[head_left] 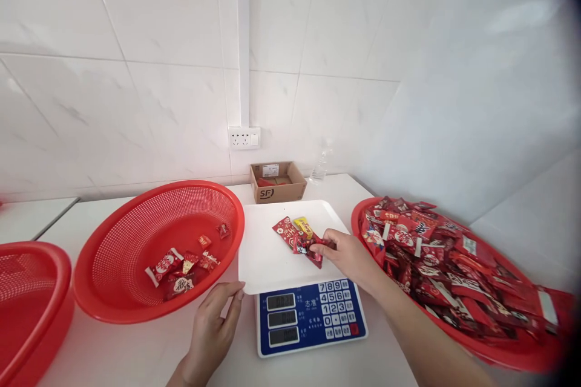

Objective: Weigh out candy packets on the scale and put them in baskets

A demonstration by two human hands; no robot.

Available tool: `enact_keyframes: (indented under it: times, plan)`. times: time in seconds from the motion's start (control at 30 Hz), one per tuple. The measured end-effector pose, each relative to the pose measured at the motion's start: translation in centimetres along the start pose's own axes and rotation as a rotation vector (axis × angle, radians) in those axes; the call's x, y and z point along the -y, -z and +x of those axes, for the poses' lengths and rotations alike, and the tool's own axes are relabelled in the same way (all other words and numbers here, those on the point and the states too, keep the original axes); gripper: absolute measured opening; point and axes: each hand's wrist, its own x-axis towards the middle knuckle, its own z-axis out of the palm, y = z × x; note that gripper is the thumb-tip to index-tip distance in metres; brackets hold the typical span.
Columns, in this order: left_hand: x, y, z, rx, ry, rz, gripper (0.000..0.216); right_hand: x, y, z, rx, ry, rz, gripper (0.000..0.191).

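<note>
A digital scale (313, 317) with a blue keypad panel stands in front of me, its white tray (263, 254) on top. Several small wrapped snacks lie in a cluster on the tray, among them a red packet (284, 231) and a yellow packet (303, 227). My right hand (340, 251) reaches in from the right, fingers closed on a dark red snack packet (305, 245) in that cluster. At the tray's near left corner is my left hand (215, 317), thumb and forefinger pinched at the edge. The digits on the scale's displays are too faint to read.
To the left, a red mesh basket (136, 230) holds several snack packets; part of another red basket (31, 314) shows beyond it. A red basket (363, 208) heaped with red packets stands right. Behind the scale are a cardboard box (281, 192) and a clear plastic bottle (319, 166).
</note>
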Motion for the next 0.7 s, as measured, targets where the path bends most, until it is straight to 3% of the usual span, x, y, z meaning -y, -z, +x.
enact_keyframes:
  times: [0.3,0.5,0.7]
  plan:
    - [-0.3,0.0,0.1,0.020,-0.008,-0.002,0.014,-1.0,1.1,-0.3,-0.160,-0.025,0.001,0.039]
    - [-0.4,0.0,0.2,0.017,0.004,0.005,0.013,-2.0,1.1,-0.5,-0.045,-0.061,-0.029,0.033]
    - [-0.3,0.0,0.3,0.013,0.001,0.018,0.012,-4.3,4.0,-2.0,-0.260,-0.183,-0.224,0.032]
